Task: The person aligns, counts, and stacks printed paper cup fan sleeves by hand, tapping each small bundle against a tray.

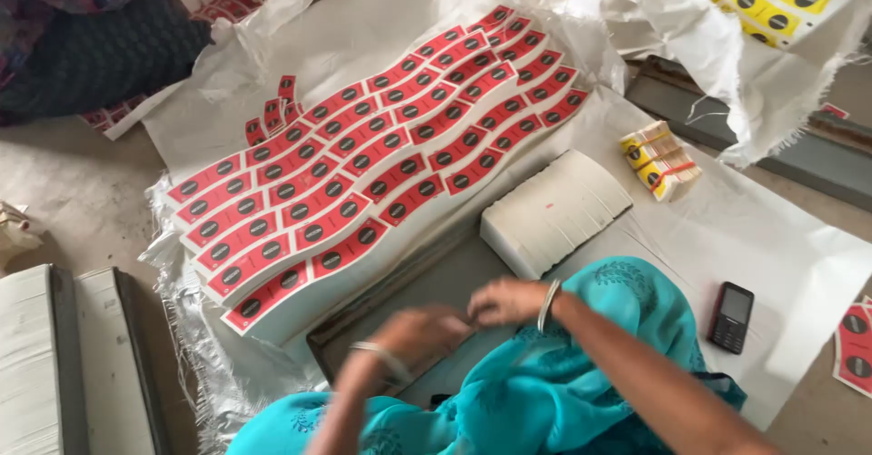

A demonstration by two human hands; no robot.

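both hands meet low over the teal cloth lap [581, 373], left hand [420, 332] and right hand [509, 301] blurred, fingers curled together on something too small to tell. just beyond, the wavy stack of red paper labels [363, 173] on the white woven sack [363, 37] looks light, floppy, slippery; best lifted by its edges.

label stacks [363, 164] left, phone [731, 316] right

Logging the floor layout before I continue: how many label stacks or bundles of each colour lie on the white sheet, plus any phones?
Red wavy label stack: 1
White blank wavy stack: 1
Yellow banded bundle: 1
Black phone: 1
Total: 4
Left hand and right hand are blurred, close together by the teal cloth.
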